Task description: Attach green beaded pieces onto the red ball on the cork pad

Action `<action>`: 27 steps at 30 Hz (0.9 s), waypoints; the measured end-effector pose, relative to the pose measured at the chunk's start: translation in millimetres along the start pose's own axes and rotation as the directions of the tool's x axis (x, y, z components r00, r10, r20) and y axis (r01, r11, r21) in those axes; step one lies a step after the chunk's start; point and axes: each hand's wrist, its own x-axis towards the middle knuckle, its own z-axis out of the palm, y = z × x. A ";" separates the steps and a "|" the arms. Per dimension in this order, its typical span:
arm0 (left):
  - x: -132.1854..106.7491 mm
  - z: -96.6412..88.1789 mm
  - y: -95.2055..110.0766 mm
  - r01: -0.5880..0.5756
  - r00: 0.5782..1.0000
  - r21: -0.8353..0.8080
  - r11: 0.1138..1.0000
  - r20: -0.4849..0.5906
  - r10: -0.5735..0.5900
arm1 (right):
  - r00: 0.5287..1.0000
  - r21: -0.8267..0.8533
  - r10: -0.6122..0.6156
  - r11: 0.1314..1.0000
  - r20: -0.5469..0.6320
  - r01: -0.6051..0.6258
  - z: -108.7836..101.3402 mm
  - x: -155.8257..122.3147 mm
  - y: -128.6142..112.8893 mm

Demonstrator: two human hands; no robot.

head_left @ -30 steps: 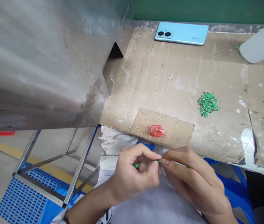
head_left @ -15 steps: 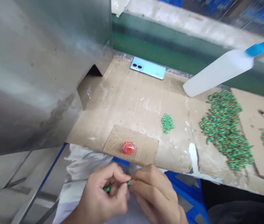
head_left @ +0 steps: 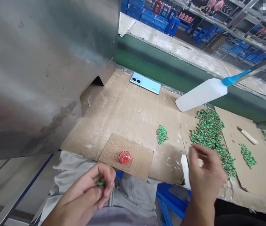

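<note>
My left hand (head_left: 88, 188) is loosely closed above my lap, with small green pieces (head_left: 100, 183) showing between its fingers and thumb. Over the near left edge of a large pile of small green-and-gold pieces (head_left: 209, 128) is my right hand (head_left: 206, 172). Its fingers are curled with a gap between them, and nothing shows in them. A small round red container (head_left: 124, 157) sits on a cardboard scrap (head_left: 138, 160) in front of my left hand. Between that scrap and the large pile lies a smaller heap of green pieces (head_left: 162, 135).
A light blue phone (head_left: 145, 83) lies at the back of the cardboard-covered table. A white bottle with a blue nozzle (head_left: 202, 94) leans there. Metal sheeting (head_left: 48, 69) walls the left side. On the right are a knife-like tool (head_left: 247, 135) and another green heap (head_left: 247, 156).
My hands were together above my lap, fingers on a small green piece. My right hand has since moved away right to the large pile; my left has shifted slightly left. The view has tilted up.
</note>
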 end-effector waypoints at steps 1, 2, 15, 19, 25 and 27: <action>-1.5 6.0 2.7 0.004 1.000 -0.006 1.000 -0.024 -0.004 | 0.995 0.006 -0.026 1.000 0.091 0.025 5.6 -2.4 -4.2; -2.6 12.2 5.4 0.010 0.999 -0.014 1.000 -0.037 -0.011 | 0.984 0.012 -0.047 0.999 0.174 0.046 11.7 -4.4 -8.0; -1.6 30.2 15.3 0.023 0.999 0.021 1.000 -0.031 -0.022 | 0.861 0.008 -0.162 0.984 0.483 0.180 30.2 9.2 4.1; -1.8 29.6 11.2 0.020 0.999 0.085 0.996 -0.029 -0.018 | 0.860 0.030 -0.172 0.983 0.480 0.180 31.8 11.0 6.7; 0.4 19.9 -3.6 0.030 0.999 0.188 0.982 0.025 -0.035 | 0.892 0.198 -0.158 0.977 0.424 0.079 17.6 0.5 -0.8; 2.4 19.0 -8.2 0.001 0.997 0.268 0.963 0.079 -0.023 | 0.907 0.291 -0.142 0.956 0.397 0.022 11.9 -7.2 -11.4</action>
